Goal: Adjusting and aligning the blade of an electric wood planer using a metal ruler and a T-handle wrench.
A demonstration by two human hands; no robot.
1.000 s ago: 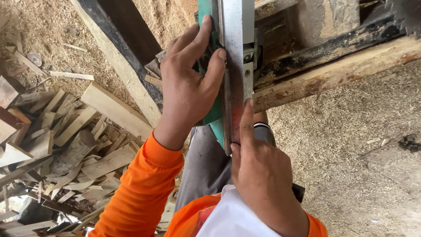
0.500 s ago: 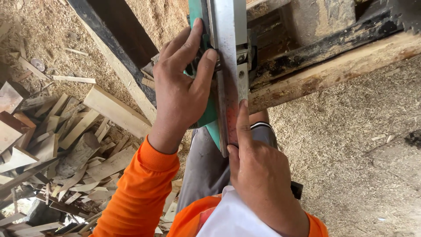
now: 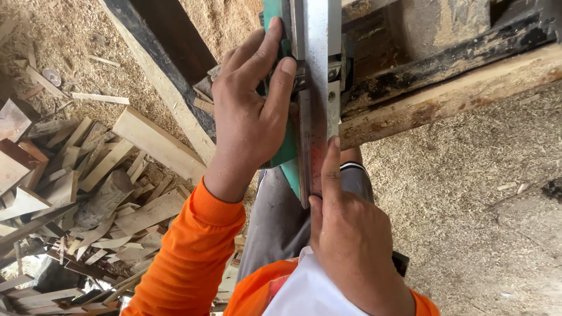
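Observation:
A long steel ruler (image 3: 319, 88) lies along a green metal machine part (image 3: 287, 152), running from the top edge toward me. My left hand (image 3: 249, 117) is clasped over the green part, fingers pressing beside the ruler's left edge. My right hand (image 3: 351, 234) pinches the ruler's near end, index finger stretched flat along its face. Both arms wear orange sleeves. A rough wooden beam (image 3: 451, 93) with bark passes under the ruler toward the right.
A pile of cut wood offcuts (image 3: 88, 181) lies on the left. A dark plank (image 3: 170, 64) slants from the top toward the middle. Sawdust (image 3: 468, 193) covers the ground on the right. My grey trouser leg (image 3: 275, 216) shows below the ruler.
My left hand has shifted slightly up along the green part; the view has drifted a little. My right hand keeps its grip on the ruler's near end.

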